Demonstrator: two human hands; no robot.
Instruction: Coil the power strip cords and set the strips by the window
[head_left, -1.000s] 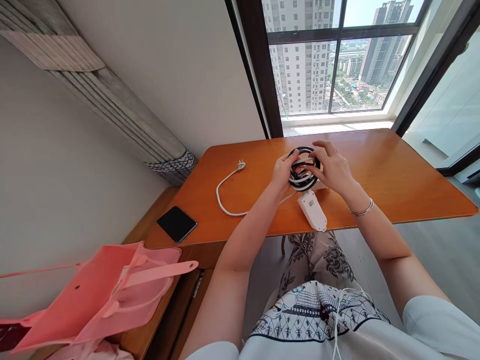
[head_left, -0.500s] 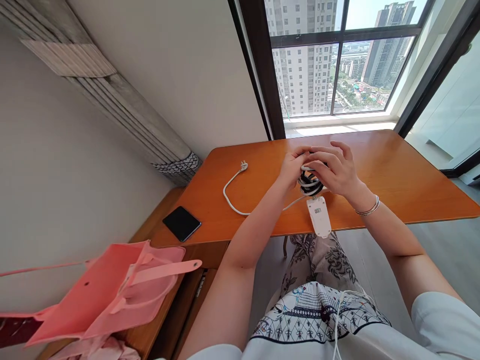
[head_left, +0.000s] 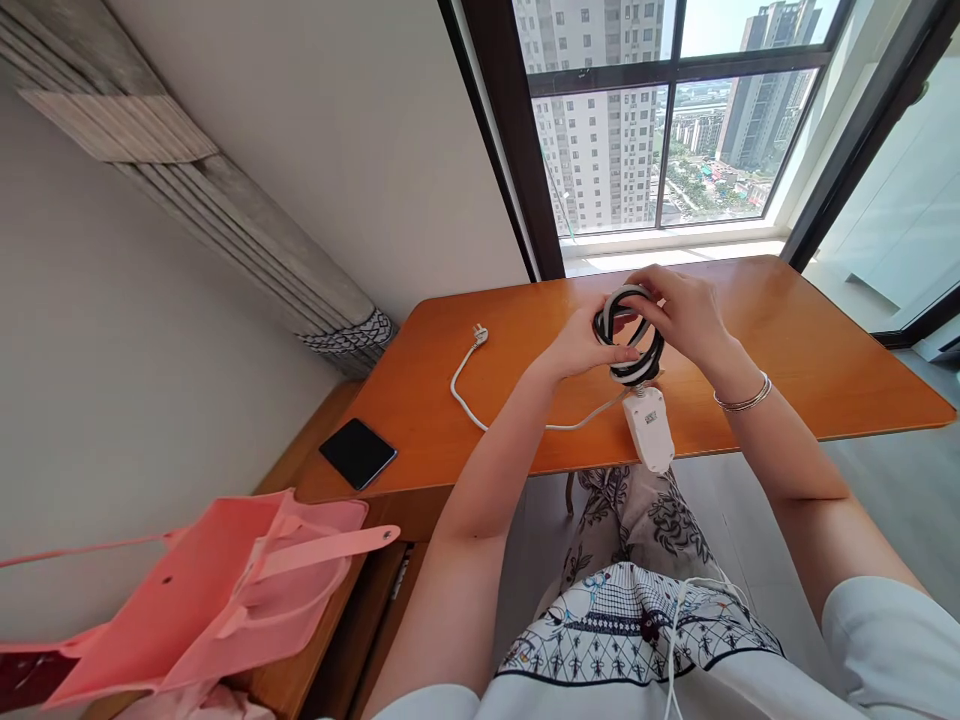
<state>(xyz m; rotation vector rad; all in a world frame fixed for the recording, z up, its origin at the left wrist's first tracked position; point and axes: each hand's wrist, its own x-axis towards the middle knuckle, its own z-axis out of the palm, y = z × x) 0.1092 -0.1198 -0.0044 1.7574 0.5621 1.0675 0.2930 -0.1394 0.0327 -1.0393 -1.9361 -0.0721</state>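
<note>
One cable coil (head_left: 637, 374) held over the wooden table (head_left: 795, 350)

Gripped by its black-and-white loops between closed fingers of left hand (head_left: 585, 345) and right hand (head_left: 686, 312). Just below, crossing the near table edge in view: one white power strip (head_left: 649, 430). Lying left: one plug (head_left: 481, 335), far; one black-screened device (head_left: 358, 454), near. Most room for moving: rightward, toward the right edge.

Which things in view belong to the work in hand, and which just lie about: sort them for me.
Work in hand:
coiled black-and-white cable, held by left hand and right hand
white oblong block
white cord with pronged plug

Lying about:
flat black rectangular device
open pink bag
</note>
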